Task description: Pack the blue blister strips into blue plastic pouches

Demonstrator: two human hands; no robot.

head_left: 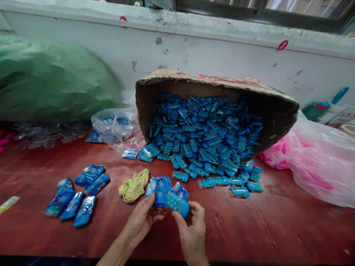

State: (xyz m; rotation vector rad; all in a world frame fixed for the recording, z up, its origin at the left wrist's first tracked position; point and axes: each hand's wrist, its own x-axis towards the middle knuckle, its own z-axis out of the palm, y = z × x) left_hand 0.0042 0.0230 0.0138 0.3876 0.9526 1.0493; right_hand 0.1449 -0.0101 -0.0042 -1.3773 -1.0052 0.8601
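My right hand [192, 229] pinches a small clear container with a blue cap [177, 204], tilted, with rows of teal beads showing inside. Close beside it, my left hand [143, 216] has its thumb over the lower edge of a flat blue printed packet [160, 199], fingers curled below. More blue packets [162, 183] lie just behind, overlapping, so where the held one ends is hard to see. A crumpled yellowish cloth-like piece [134, 185] rests left of them. Farther left lie several filled blue packets [84, 211] in a loose group.
A cardboard box [217, 80] on its side spills many bead containers [207, 138] onto the red table [294, 230]. A green sack [52, 79] and clear plastic bag [114, 123] stand left. Pink and clear plastic bags [321, 164] lie right. A yellow strip [3, 208] lies far left.
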